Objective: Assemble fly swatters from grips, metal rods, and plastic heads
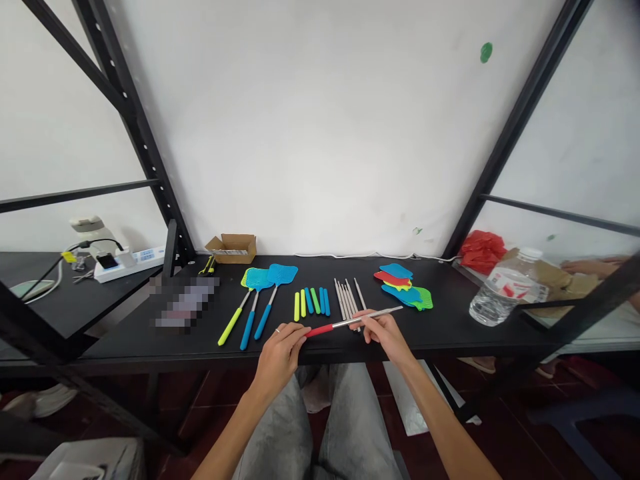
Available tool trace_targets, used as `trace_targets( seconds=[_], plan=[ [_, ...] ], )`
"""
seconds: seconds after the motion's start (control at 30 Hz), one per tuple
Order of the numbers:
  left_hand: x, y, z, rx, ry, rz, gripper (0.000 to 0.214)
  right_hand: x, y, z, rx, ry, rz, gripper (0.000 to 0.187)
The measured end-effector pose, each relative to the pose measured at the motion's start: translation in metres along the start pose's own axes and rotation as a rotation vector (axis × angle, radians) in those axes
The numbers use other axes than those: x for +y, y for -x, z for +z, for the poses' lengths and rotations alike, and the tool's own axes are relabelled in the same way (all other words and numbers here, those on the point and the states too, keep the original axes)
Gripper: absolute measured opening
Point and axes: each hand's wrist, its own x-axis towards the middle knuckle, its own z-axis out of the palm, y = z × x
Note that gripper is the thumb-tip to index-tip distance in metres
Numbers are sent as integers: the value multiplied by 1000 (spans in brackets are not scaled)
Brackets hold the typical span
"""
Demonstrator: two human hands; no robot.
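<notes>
My left hand [280, 350] pinches the red grip end of a red-handled metal rod [345, 323] near the front edge of the black table [450, 327]. My right hand [383, 331] holds the same rod at its metal middle; the rod points up and right. Just behind it lie several bare metal rods [347, 297], a row of coloured handle grips [313, 301] in yellow, green and blue, and a stack of coloured swatter heads [404, 285]. Three finished fly swatters [256, 300] lie to the left.
A small open cardboard box [233, 247] stands at the back. A water bottle [507, 293] lies on its side at the right, by a red bag [483, 248]. A power strip [129, 261] sits on the left shelf. Black rack posts [150, 153] flank the table.
</notes>
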Motion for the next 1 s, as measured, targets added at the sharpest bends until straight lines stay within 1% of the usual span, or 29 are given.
trace_targets(
  seconds=[0.23, 0.37, 0.47, 0.53, 0.6, 0.7, 0.8, 1.0],
  plan=[
    [-4, 1, -1, 3, 0, 1, 30, 0, -1, 0, -28, 11, 10, 36],
    [-4, 1, -2, -4, 33, -26, 30, -2, 0, 4, -37, -23, 7, 36],
    [-2, 0, -6, -29, 59, -43, 31, -2, 1, 8, -30, -68, 1, 35],
    [0, -2, -9, -55, 70, -25, 33, -1, 1, 11, -25, -89, 0, 35],
    [2, -3, -12, -88, 74, -8, 34, -2, 2, 14, -26, -90, 6, 37],
    [3, -4, -14, -127, 71, -23, 30, -4, 3, 17, -34, -58, 10, 37],
    [1, -4, -14, -124, 82, -44, 28, -6, 5, 20, -40, -36, 4, 36],
    [-4, -2, -16, -100, 122, -92, 26, -4, 6, 29, -35, -77, 10, 36]
  ],
)
